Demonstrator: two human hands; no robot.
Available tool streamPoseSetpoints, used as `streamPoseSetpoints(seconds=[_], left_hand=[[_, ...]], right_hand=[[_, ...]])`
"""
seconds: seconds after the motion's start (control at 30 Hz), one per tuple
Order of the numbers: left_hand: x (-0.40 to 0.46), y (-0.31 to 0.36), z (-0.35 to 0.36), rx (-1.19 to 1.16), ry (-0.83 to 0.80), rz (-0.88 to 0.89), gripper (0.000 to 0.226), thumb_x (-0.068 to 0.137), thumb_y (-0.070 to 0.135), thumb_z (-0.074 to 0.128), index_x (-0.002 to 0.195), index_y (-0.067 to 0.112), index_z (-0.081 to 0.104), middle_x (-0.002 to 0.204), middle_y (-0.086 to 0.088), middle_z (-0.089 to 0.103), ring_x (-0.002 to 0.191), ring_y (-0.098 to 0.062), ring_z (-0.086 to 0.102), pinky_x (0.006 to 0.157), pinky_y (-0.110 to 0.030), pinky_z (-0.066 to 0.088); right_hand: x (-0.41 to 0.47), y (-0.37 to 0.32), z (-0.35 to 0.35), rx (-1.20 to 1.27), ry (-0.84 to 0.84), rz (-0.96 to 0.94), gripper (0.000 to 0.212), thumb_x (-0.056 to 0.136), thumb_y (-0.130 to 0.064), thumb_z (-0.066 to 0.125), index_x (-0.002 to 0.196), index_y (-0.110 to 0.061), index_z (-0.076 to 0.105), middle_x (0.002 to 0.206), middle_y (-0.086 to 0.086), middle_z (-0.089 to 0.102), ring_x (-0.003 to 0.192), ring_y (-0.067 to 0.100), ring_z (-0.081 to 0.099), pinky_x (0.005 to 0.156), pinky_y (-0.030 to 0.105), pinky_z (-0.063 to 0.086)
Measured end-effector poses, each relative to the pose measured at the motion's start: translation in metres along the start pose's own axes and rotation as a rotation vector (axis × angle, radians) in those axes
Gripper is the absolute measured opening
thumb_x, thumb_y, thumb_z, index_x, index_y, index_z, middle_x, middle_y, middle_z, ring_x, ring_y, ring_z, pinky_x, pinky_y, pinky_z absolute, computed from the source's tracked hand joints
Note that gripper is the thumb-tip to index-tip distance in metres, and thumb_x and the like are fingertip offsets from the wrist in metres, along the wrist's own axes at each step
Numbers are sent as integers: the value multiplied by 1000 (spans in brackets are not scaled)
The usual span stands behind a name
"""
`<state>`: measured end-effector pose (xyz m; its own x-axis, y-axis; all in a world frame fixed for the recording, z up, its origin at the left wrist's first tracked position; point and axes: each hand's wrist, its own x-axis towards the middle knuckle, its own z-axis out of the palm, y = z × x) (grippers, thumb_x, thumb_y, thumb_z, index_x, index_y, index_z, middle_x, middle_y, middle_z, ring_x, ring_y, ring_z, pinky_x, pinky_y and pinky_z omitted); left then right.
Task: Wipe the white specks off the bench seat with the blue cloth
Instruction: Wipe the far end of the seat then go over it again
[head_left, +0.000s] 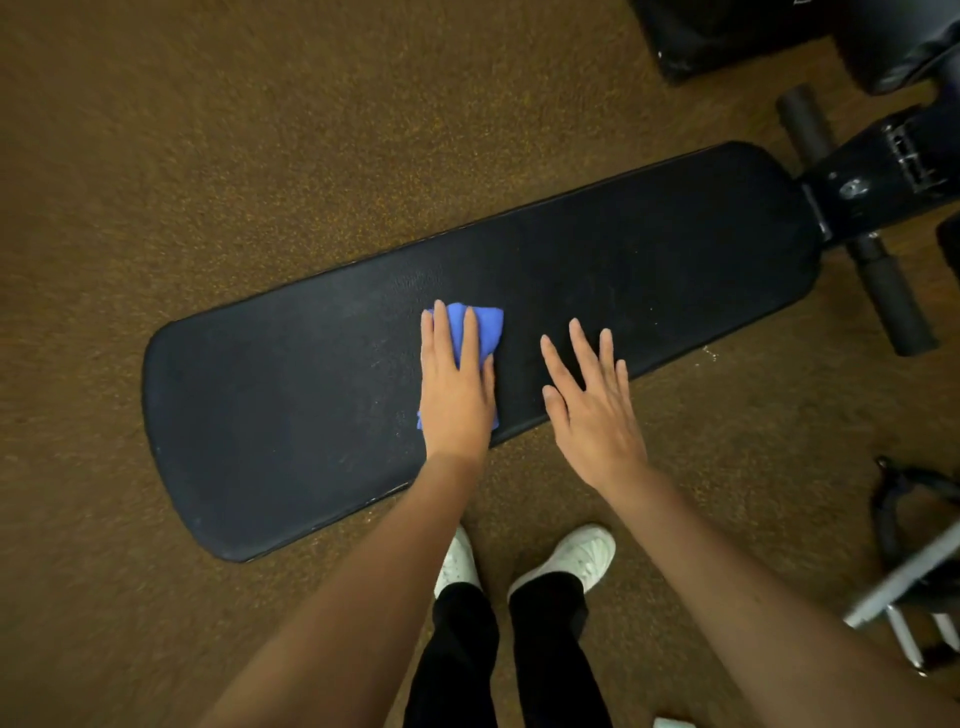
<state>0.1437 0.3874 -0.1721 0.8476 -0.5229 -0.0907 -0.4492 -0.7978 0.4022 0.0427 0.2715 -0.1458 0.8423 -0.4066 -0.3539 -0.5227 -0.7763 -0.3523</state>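
Observation:
A long black padded bench seat (291, 405) runs diagonally from lower left to upper right. My left hand (456, 384) lies flat on a folded blue cloth (485, 325), pressing it against the middle of the seat; the cloth shows past my fingertips and beside my wrist. My right hand (592, 410) hovers or rests just to the right of it, fingers spread, holding nothing. Faint white specks (652, 312) dot the seat to the right of my hands, and a few lie near the cloth.
The bench's black frame (878, 176) with foam roller pads (896, 306) sits at the upper right. Dark equipment (727, 36) stands at the top right. A metal rack (914, 582) is at the right edge. My white shoes (576, 556) stand on brown speckled flooring.

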Motion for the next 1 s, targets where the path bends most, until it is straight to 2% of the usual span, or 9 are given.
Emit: streamPoseSetpoints(seconds=[0.07, 0.17, 0.27, 0.43, 0.57, 0.67, 0.8, 0.93, 1.0], left_hand=[[-16, -19, -6, 27, 32, 11, 46, 96, 24, 35, 138, 4, 37, 147, -26, 27, 137, -41, 22, 101, -51, 41], [-17, -44, -20, -21, 130, -112, 47, 94, 24, 34, 134, 1, 42, 144, -30, 29, 133, -48, 24, 107, -51, 30], [5, -28, -22, -99, 150, -160, 49, 94, 26, 31, 135, 0, 41, 145, -32, 24, 135, -48, 20, 110, -51, 24], [20, 54, 10, -257, -12, -70, 50, 98, 26, 33, 145, 10, 23, 155, -13, 6, 143, -27, 0, 116, -38, 5], [2, 60, 22, -162, 19, 35, 51, 96, 15, 45, 143, 5, 27, 151, -22, 17, 141, -36, 11, 114, -45, 19], [5, 35, 21, 2, 82, 75, 51, 90, 5, 54, 136, -2, 33, 142, -33, 29, 133, -47, 26, 102, -54, 37], [45, 44, 17, -148, 138, -197, 43, 97, 12, 42, 137, -1, 36, 145, -32, 24, 136, -46, 19, 112, -46, 21], [43, 77, 32, -56, 59, -37, 49, 99, 17, 32, 144, 2, 20, 151, -25, 14, 141, -40, 7, 117, -44, 8], [13, 89, 37, -67, -12, 22, 51, 98, 16, 35, 146, 6, 19, 153, -19, 10, 142, -34, 5, 116, -41, 10]], right_hand=[[0, 2, -1, -8, -4, -13, 54, 99, -34, 28, 147, -31, 6, 158, 0, -7, 142, 26, -16, 113, 42, -5], [-1, 4, -4, 3, -2, -27, 54, 97, -36, 24, 148, -30, 7, 158, 1, -5, 142, 27, -14, 113, 41, -4], [1, 11, -12, 8, 23, 34, 55, 98, -36, 26, 148, -27, 5, 158, 4, -5, 142, 27, -15, 113, 43, -2], [10, 38, -31, 28, 45, 118, 56, 99, -32, 30, 149, -23, 6, 158, 6, -6, 142, 25, -16, 114, 42, 0], [19, 57, -45, -18, 44, 90, 57, 99, -30, 34, 149, -21, 9, 158, 8, -3, 143, 28, -11, 114, 43, 3], [23, 65, -49, -57, 11, 49, 57, 99, -33, 32, 149, -22, 8, 158, 8, -4, 143, 29, -12, 115, 44, 3], [27, 69, -48, -49, -3, 60, 57, 99, -35, 32, 149, -24, 5, 157, 8, -7, 142, 29, -13, 114, 43, 0], [26, 76, -47, -14, -9, 62, 59, 99, -33, 32, 148, -25, 1, 157, 8, -11, 142, 29, -15, 113, 40, -2], [26, 78, -47, 8, -10, 58, 59, 99, -33, 31, 148, -25, 0, 157, 7, -12, 142, 27, -16, 114, 39, -3]])
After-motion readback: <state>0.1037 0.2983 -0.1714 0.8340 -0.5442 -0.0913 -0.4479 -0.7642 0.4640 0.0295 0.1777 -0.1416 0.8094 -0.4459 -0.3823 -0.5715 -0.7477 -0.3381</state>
